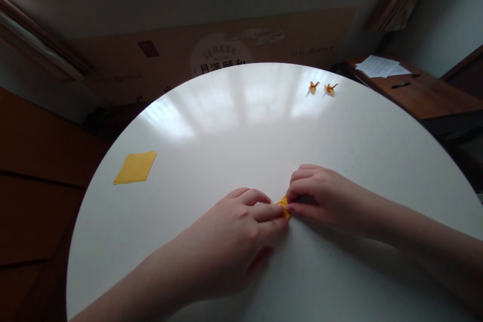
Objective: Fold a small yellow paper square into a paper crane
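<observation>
A small piece of folded yellow paper (pixel 282 203) lies on the white table between my two hands, mostly covered by fingers. My left hand (pixel 245 224) has its fingertips pressed on the paper's left and near part. From the right, my right hand (pixel 315 191) pinches the paper's edge between thumb and fingers. The exact shape of the fold is hidden. Two small folded paper cranes, a left crane (pixel 313 87) and a right crane (pixel 330 89), stand side by side toward the table's far right edge.
The round white table (pixel 211 161) reflects window light. Yellow paper squares (pixel 136 167) lie stacked at its left. Beyond the right edge, a brown wooden cabinet (pixel 433 93) bears white paper sheets (pixel 379 66). A large printed cardboard panel (pixel 169 55) stands behind the table.
</observation>
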A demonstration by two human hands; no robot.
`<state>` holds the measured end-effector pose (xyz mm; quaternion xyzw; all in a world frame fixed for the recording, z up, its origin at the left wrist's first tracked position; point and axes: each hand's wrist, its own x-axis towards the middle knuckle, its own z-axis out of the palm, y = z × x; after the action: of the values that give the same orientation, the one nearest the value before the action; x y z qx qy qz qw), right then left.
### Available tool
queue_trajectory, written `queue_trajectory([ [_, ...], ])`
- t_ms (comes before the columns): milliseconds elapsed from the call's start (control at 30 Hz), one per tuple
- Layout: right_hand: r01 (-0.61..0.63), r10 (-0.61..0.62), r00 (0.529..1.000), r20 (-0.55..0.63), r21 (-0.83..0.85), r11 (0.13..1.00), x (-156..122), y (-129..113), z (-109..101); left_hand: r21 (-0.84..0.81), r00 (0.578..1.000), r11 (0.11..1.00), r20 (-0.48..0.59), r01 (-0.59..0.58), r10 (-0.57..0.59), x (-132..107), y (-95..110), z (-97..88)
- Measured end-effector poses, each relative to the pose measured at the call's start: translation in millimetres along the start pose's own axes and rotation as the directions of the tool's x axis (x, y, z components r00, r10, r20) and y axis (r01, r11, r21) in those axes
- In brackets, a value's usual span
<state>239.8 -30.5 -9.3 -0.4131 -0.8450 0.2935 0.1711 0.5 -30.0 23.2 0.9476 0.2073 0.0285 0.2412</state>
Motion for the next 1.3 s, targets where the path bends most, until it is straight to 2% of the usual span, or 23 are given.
queue_trajectory([
  [533, -0.024, 0.024, 1.0, 0.017, -0.004, 1.0, 0, -1, -1, 0.042, 1.0, 0.999, 0.014, 0.009, -0.009, -1, 3, -0.6],
  [733, -0.025, 0.026, 1.0, 0.014, -0.011, 1.0, 0, -1, -2, 0.015, 1.0, 1.0, 0.009, -0.016, 0.016, 0, 2, -2.4],
  [1100, -0.018, 0.018, 1.0, 0.012, -0.007, 1.0, -1, -3, -2, -0.059, 0.997, 0.998, 0.076, -0.026, 0.031, 3, -4, -14.7],
  [1300, -0.016, 0.016, 1.0, 0.016, -0.011, 1.0, -1, -1, -2, -0.035, 0.998, 0.999, 0.06, -0.019, 0.021, 2, -5, -9.0],
])
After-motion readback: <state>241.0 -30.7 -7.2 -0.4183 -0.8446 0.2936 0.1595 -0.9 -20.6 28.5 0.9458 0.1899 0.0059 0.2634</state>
